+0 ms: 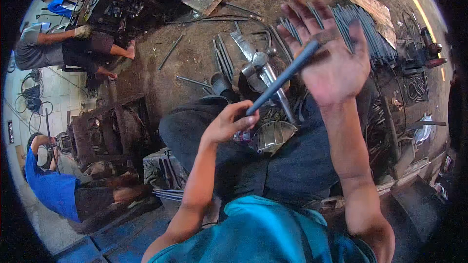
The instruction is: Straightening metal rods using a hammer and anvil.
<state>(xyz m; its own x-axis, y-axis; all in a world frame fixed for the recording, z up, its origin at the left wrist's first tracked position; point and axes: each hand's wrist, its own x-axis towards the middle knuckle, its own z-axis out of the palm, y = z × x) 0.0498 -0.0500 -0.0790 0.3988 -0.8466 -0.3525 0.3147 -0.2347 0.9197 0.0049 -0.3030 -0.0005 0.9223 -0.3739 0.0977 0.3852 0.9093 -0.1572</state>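
My left hand is closed around the near end of a dark blue-grey metal rod. The rod slants up and to the right, its far end in front of my right palm; whether it touches the palm I cannot tell. My right hand is raised with its fingers spread, and a brown band crosses the base of the fingers. Beyond the rod, between my knees, stands a silver, hammer-shaped metal piece with a rounded top. A ribbed metal piece lies closer to my lap.
A large bundle of rods lies at the far right, partly behind my right hand. Loose rods rest on the dirt floor. At left are two people at work, one in blue, the other in grey, beside dark machinery.
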